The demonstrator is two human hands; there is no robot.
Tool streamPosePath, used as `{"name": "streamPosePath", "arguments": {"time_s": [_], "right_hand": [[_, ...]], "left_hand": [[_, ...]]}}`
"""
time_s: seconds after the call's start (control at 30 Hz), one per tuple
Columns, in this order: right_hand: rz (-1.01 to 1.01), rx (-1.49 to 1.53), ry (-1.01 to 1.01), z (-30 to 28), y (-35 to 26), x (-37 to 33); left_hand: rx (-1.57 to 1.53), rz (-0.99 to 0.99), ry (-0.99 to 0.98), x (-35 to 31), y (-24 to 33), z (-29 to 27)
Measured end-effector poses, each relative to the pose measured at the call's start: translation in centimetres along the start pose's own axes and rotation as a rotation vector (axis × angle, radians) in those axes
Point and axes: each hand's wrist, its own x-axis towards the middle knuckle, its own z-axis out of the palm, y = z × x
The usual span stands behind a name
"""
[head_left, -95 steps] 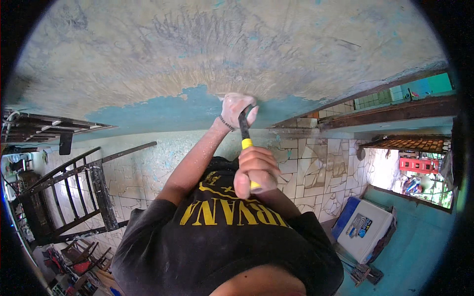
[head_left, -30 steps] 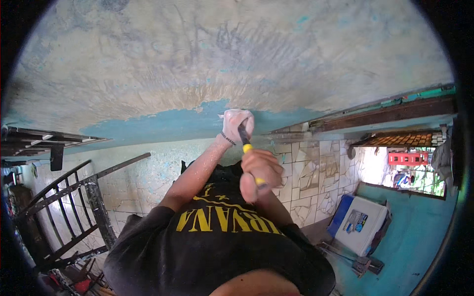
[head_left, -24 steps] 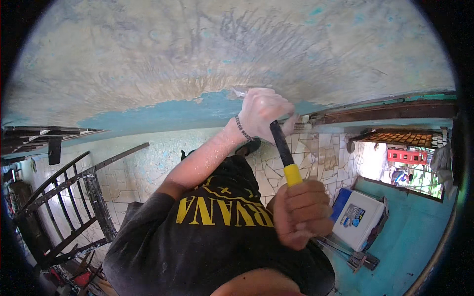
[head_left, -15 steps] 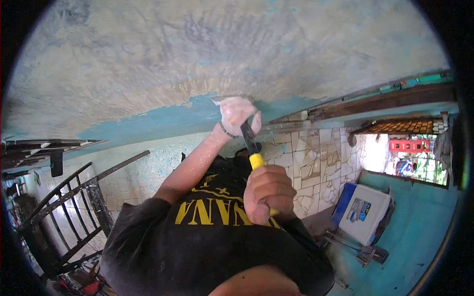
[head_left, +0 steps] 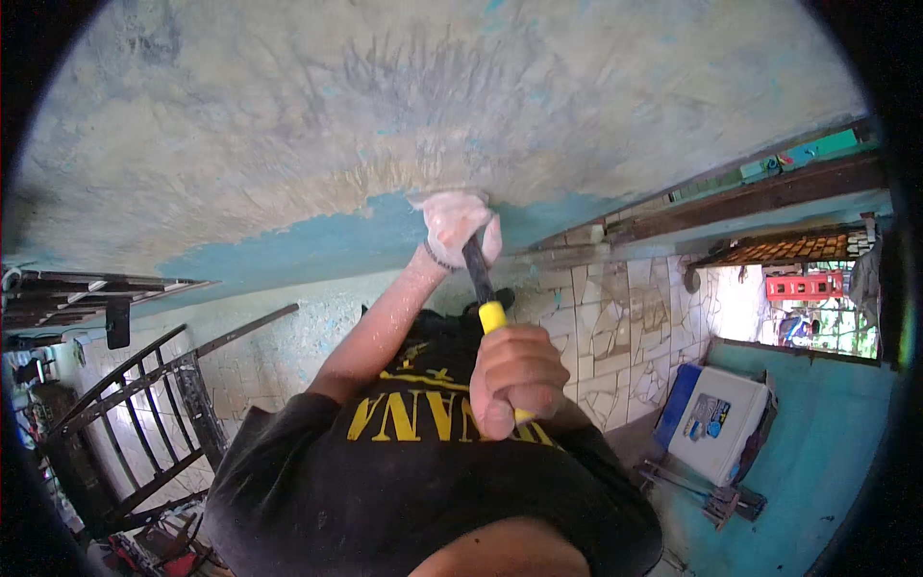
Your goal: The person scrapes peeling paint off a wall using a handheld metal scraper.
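Head view: right fingers (head_left: 524,361) wrapped round yellow-black handle (head_left: 491,315); left fingers (head_left: 460,213) at wall (head_left: 288,240), grip unclear; white-blue box (head_left: 719,423), inside hidden.

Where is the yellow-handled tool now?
Just right of centre in the head view, the yellow-handled tool sits in the right hand, its black shaft reaching up to the left hand by the wall.

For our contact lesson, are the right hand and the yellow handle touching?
Touching: the head view shows the right hand closed around the yellow handle.
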Motion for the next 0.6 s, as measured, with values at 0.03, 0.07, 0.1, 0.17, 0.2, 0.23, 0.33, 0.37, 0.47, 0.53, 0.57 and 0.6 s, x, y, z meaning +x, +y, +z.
{"name": "streamPosePath", "arguments": {"time_s": [0.03,0.07,0.1,0.17,0.2,0.23,0.33,0.37,0.47,0.53,0.57,0.6], "right_hand": [[0.016,-0.011,0.019,0.3,0.0,0.1],[0.025,-0.013,0.021,-0.1,-1.0,-0.1],[0.102,-0.081,0.009,-0.6,-1.7,0.4],[-0.011,0.008,0.137,0.6,-1.0,1.2],[-0.009,0.012,0.132,0.6,-1.2,1.4],[-0.073,0.031,0.092,0.6,-1.4,1.6],[-0.079,0.053,-0.004,-0.1,-1.2,1.1],[-0.015,0.042,-0.055,-0.4,-0.8,0.5],[0.144,-0.112,-0.083,0.0,1.6,-1.7],[0.175,-0.104,-0.099,-0.4,2.7,-3.1],[0.204,-0.089,-0.126,-0.7,3.3,-3.5],[0.157,-0.099,-0.138,-1.0,2.8,-2.1]], "left_hand": [[-0.023,0.022,-0.005,0.4,-0.3,0.0],[-0.025,0.014,-0.009,0.2,0.4,-0.3],[-0.033,-0.008,-0.014,0.8,0.7,-0.4],[-0.067,-0.017,-0.019,2.2,1.5,-0.9],[-0.064,-0.02,-0.014,3.1,1.9,-0.8],[-0.068,0.016,0.032,3.8,2.1,-0.5],[-0.084,0.066,0.065,2.6,1.4,-0.3],[-0.065,0.017,0.037,1.0,0.7,-0.2],[-0.064,-0.092,0.004,-5.0,-1.9,1.6],[-0.13,-0.26,-0.056,-7.4,-2.9,2.4],[-0.082,-0.271,-0.009,-7.9,-2.4,2.5],[-0.071,-0.269,-0.004,-6.0,-2.9,2.2]]}}
